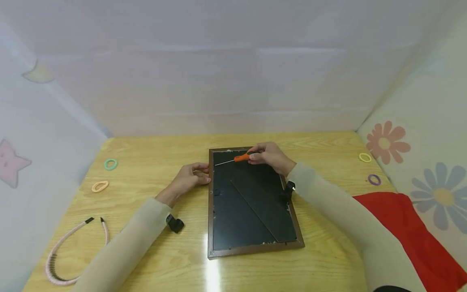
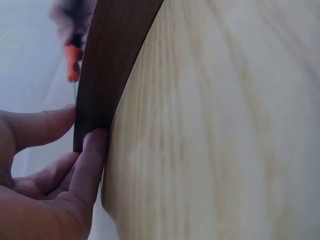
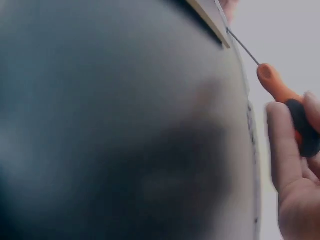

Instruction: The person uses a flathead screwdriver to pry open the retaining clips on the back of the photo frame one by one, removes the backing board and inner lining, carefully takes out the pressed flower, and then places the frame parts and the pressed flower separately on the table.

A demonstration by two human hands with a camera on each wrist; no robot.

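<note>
Lying face down mid-table, the brown picture frame (image 1: pixel 251 247) shows its black backing. The right hand (image 1: pixel 269 156) pinches an orange screwdriver (image 1: pixel 241 157), its thin shaft angled toward the frame's upper left corner. The left hand (image 1: pixel 189 178) pinches the frame's left edge between curled fingers (image 2: pixel 90 160) and thumb. Hair ties and a pink headband (image 1: pixel 60 251) lie well apart on the wooden table (image 1: pixel 146 251).

A picture frame (image 1: pixel 251 202) lies face down at the middle of the surface (image 1: pixel 328 251). The left hand (image 1: pixel 189 178) touches its left edge; the right hand (image 1: pixel 270 156) holds a screwdriver (image 1: pixel 237 158) over its far end. A headband (image 1: pixel 69 251) lies near left, hair ties (image 1: pixel 110 164) far left.
</note>
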